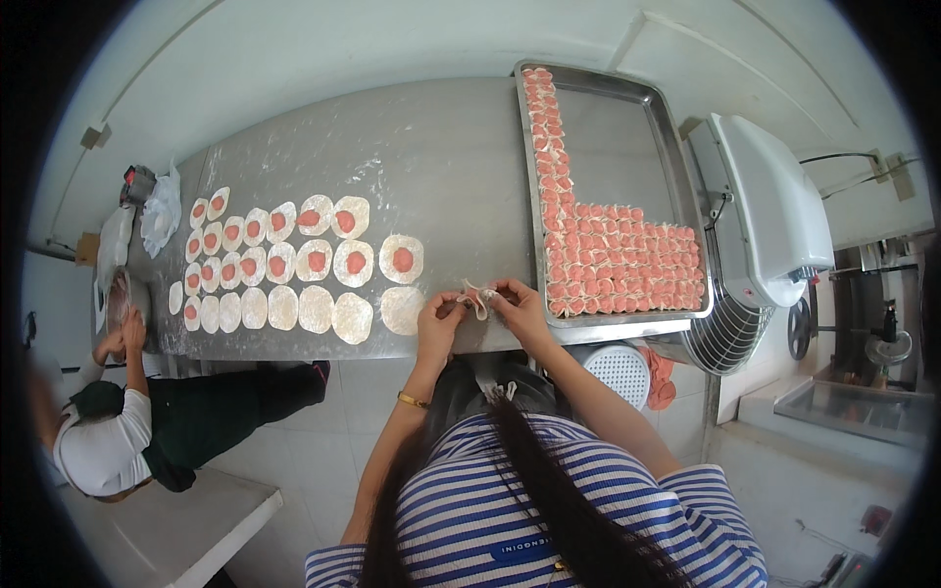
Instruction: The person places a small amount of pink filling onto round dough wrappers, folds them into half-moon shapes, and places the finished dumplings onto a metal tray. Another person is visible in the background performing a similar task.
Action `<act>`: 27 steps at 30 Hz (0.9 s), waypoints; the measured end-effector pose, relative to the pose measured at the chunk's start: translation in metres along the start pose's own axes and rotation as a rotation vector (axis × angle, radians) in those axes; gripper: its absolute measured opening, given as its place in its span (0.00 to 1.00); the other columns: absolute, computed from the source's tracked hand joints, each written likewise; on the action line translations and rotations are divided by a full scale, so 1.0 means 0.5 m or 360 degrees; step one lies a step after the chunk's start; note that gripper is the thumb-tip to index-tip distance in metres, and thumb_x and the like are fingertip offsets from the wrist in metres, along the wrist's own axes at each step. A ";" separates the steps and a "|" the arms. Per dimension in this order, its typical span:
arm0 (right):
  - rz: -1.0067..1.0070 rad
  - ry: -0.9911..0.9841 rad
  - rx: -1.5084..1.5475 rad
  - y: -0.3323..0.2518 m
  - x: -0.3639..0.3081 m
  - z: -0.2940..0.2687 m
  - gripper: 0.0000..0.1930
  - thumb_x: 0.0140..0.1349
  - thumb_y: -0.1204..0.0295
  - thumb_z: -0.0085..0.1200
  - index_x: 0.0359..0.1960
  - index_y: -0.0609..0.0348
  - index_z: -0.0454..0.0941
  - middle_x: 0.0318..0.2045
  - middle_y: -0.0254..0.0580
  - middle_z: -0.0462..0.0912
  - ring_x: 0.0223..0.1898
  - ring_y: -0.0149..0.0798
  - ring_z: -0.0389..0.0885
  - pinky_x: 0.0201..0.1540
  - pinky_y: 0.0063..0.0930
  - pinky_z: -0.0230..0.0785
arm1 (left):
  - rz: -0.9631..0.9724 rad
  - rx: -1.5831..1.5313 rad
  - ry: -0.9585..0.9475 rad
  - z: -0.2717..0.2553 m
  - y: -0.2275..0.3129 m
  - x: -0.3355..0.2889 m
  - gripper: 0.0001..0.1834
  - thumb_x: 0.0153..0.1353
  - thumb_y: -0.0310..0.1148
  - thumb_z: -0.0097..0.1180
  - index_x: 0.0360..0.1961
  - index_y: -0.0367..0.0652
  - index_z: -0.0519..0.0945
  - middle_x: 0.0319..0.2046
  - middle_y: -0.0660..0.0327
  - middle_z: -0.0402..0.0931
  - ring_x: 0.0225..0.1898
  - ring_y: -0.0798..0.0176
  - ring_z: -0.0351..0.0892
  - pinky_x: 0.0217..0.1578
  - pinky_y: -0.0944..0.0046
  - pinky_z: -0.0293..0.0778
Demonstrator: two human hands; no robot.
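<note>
Near the table's front edge, my left hand [440, 319] and my right hand [520, 310] pinch opposite sides of one dumpling [477, 300], its thin floury wrapper gathered up in folds. Fingers of both hands are closed on the dough. To the left lie rows of round dough wrappers [353, 318], many topped with a dab of pink filling [403, 260]. The nearest row is mostly bare wrappers. On my right stands a metal tray [527, 176] holding tight rows of open-topped dumplings [622, 260] with pink filling showing, along its left side and front part.
Flour dusts the steel table [451, 147]. A large white machine with a wire guard [755, 211] stands right of the tray. Below the table edge sits a white perforated stool [618, 375]. At the far left, a co-worker [108, 441] reaches into a metal bowl [132, 304] near a plastic bag [162, 211].
</note>
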State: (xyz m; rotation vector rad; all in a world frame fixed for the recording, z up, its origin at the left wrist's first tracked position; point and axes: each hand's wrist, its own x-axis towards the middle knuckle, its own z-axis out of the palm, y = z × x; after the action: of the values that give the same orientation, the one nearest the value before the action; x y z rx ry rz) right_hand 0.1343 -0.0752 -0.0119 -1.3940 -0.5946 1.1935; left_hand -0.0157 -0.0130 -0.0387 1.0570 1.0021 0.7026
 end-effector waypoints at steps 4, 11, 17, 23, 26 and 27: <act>-0.0151 -0.0143 0.0233 -0.031 -0.010 0.003 0.10 0.55 0.83 0.55 0.41 0.67 0.77 0.42 0.41 0.80 0.46 0.31 0.77 0.49 0.24 0.70 | 0.0096 -0.0158 -0.0019 0.002 0.001 0.002 0.07 0.58 0.20 0.55 0.38 0.36 0.73 0.36 0.62 0.77 0.40 0.69 0.76 0.40 0.70 0.74; -0.0327 -0.0033 -0.0411 -0.011 0.027 -0.036 0.14 0.53 0.83 0.55 0.43 0.65 0.77 0.38 0.39 0.80 0.44 0.32 0.79 0.50 0.23 0.69 | 0.0206 -0.0417 -0.0015 0.027 0.076 -0.026 0.10 0.57 0.20 0.58 0.40 0.34 0.73 0.38 0.60 0.76 0.44 0.68 0.75 0.42 0.70 0.73; -0.0398 -0.0121 -0.0497 -0.010 0.044 -0.036 0.15 0.50 0.80 0.59 0.42 0.63 0.78 0.36 0.39 0.80 0.38 0.35 0.81 0.42 0.28 0.73 | 0.0468 0.0552 -0.0015 -0.002 0.050 0.000 0.08 0.53 0.20 0.59 0.35 0.35 0.78 0.43 0.56 0.76 0.42 0.65 0.78 0.45 0.67 0.74; -0.0570 -0.0244 -0.0904 -0.031 0.046 -0.028 0.15 0.48 0.80 0.60 0.40 0.62 0.78 0.35 0.45 0.80 0.37 0.43 0.82 0.39 0.31 0.74 | 0.0488 0.0692 -0.0072 0.003 0.026 0.011 0.08 0.49 0.17 0.59 0.31 0.37 0.77 0.42 0.55 0.78 0.42 0.64 0.79 0.42 0.66 0.77; -0.0685 -0.0308 -0.1041 -0.019 0.057 -0.034 0.13 0.47 0.80 0.58 0.38 0.62 0.78 0.35 0.49 0.79 0.36 0.49 0.81 0.39 0.34 0.73 | 0.0296 0.0629 -0.0092 0.009 0.017 0.014 0.10 0.48 0.17 0.61 0.33 0.36 0.76 0.39 0.56 0.80 0.41 0.63 0.81 0.41 0.66 0.78; -0.0722 -0.0331 -0.1117 -0.016 0.062 -0.035 0.12 0.48 0.80 0.57 0.37 0.62 0.78 0.35 0.49 0.79 0.36 0.50 0.80 0.39 0.35 0.73 | 0.0200 0.0576 -0.0094 0.014 0.018 0.014 0.12 0.47 0.17 0.62 0.34 0.36 0.76 0.38 0.57 0.80 0.40 0.63 0.82 0.40 0.66 0.78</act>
State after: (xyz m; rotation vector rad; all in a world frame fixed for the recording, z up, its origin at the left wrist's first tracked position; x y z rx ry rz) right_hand 0.1630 -0.0536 -0.0171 -1.5838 -1.4942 0.7848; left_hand -0.0063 -0.0064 -0.0317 1.4577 1.0412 0.5992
